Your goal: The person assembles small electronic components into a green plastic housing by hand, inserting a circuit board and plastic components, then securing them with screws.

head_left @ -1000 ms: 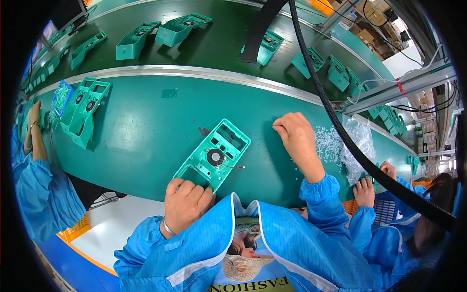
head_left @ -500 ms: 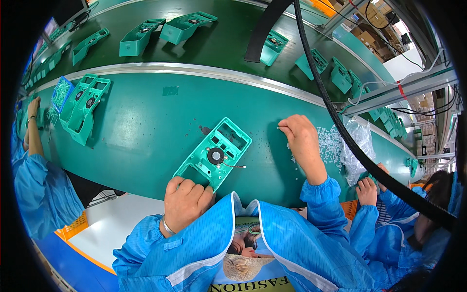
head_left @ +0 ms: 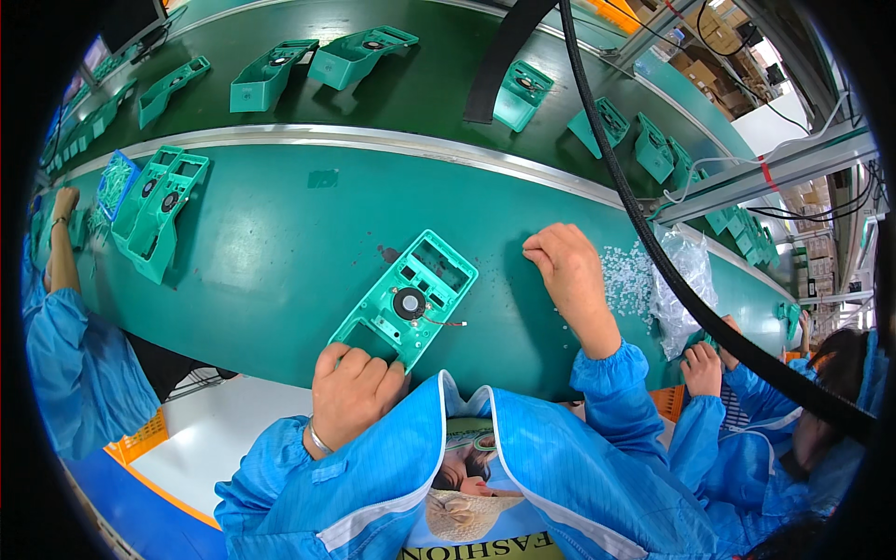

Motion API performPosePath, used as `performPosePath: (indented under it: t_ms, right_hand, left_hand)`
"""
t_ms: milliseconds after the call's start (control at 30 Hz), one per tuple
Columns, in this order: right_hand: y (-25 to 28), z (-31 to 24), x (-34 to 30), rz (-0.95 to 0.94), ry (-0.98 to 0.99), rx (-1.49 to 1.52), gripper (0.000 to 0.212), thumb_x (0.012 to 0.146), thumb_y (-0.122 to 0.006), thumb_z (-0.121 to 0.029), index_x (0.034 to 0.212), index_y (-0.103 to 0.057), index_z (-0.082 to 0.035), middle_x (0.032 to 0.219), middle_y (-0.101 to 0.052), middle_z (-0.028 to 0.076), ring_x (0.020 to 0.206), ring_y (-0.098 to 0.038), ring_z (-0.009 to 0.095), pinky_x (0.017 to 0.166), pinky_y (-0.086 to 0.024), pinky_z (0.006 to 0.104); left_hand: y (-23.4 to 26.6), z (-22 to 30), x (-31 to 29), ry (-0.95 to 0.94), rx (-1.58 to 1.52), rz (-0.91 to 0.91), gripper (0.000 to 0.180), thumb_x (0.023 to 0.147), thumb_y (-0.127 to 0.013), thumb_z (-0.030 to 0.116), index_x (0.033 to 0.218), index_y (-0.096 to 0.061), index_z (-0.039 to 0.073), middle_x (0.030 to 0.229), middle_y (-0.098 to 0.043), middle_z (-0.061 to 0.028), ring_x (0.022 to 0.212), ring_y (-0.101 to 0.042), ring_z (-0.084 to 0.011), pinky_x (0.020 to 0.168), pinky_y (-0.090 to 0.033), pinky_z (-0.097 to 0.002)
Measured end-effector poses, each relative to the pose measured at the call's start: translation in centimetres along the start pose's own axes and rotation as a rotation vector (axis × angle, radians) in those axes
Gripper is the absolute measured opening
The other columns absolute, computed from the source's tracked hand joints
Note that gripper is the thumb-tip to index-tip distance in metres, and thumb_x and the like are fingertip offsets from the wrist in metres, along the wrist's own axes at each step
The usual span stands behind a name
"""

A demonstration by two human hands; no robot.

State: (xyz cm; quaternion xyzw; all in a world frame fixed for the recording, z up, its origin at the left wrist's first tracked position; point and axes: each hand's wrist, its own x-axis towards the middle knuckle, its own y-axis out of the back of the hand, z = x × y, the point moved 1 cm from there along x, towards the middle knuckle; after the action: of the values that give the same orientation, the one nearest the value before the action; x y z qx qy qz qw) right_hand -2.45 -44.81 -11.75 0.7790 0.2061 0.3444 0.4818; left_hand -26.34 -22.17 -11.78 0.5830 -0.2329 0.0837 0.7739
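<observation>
A green plastic housing (head_left: 381, 322) lies tilted on the bench in front of me, a round black speaker-like part (head_left: 410, 303) set in its middle. From that part a short thin cable with a small white plug (head_left: 462, 324) runs out over the housing's right edge. My left hand (head_left: 355, 394) grips the near end of the housing, fingers curled over its rim. To the right of the housing, my right hand (head_left: 569, 275) is raised over the bench with thumb and forefinger pinched together. Whatever the pinch holds is too small to make out. Beside that hand lie scattered tiny whitish pieces (head_left: 627, 277).
A clear plastic bag (head_left: 684, 289) lies beyond the small pieces. At left stand two more green housings (head_left: 154, 219) and a blue tray (head_left: 117, 187) of pale strips. More housings (head_left: 347, 58) sit on the belt behind a metal rail. A black hose (head_left: 644, 205) hangs at right. Co-workers' hands show both sides.
My right hand has moved slightly left, toward the housing, still pinched. My left hand keeps its grip on the housing's near end.
</observation>
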Motion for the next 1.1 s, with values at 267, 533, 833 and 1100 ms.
performPosePath:
  t_ms: [267, 533, 833, 1100]
  right_hand:
    - [0.0, 1.0, -0.3, 0.036, -0.025, 0.050, 0.010, 0.081, -0.074, -0.003, 0.090, -0.072, -0.002, 0.086, -0.067, 0.012, 0.085, -0.064, 0.033, 0.075, -0.052, 0.0424]
    - [-0.1, 0.4, 0.0, -0.011, 0.003, -0.030, 0.007, 0.080, -0.074, -0.003, 0.086, -0.070, -0.003, 0.085, -0.066, 0.011, 0.085, -0.063, 0.033, 0.075, -0.052, 0.0425]
    - [0.7, -5.3, 2.0, 0.012, 0.126, 0.179, 0.011, 0.077, -0.076, -0.003, 0.087, -0.073, -0.004, 0.086, -0.066, 0.009, 0.089, -0.064, 0.029, 0.076, -0.051, 0.0407]
    - [-3.3, -9.9, 4.0, -0.130, 0.076, 0.486, 0.004, 0.083, -0.075, -0.009, 0.087, -0.075, -0.007, 0.087, -0.065, 0.006, 0.087, -0.061, 0.027, 0.079, -0.048, 0.0403]
  left_hand:
    - [0.0, 0.1, 0.1, 0.007, -0.006, 0.005, 0.020, 0.075, -0.075, 0.017, 0.091, -0.067, 0.010, 0.071, -0.053, -0.0015, 0.073, -0.055, -0.0201, 0.078, -0.044, -0.0407]
    - [0.1, 0.2, 0.3, 0.018, -0.008, 0.010, 0.017, 0.075, -0.074, 0.017, 0.089, -0.067, 0.010, 0.071, -0.052, -0.0011, 0.072, -0.054, -0.0198, 0.079, -0.044, -0.0402]
    - [-0.4, 0.2, 0.6, -0.006, -0.023, 0.027, 0.013, 0.073, -0.068, 0.018, 0.083, -0.064, 0.012, 0.070, -0.048, -0.0012, 0.071, -0.052, -0.0191, 0.077, -0.043, -0.0376]
    - [-0.6, 0.1, 0.1, -0.031, 0.042, -0.037, 0.019, 0.074, -0.071, 0.020, 0.092, -0.069, 0.015, 0.072, -0.050, 0.0022, 0.074, -0.052, -0.0160, 0.081, -0.043, -0.0357]
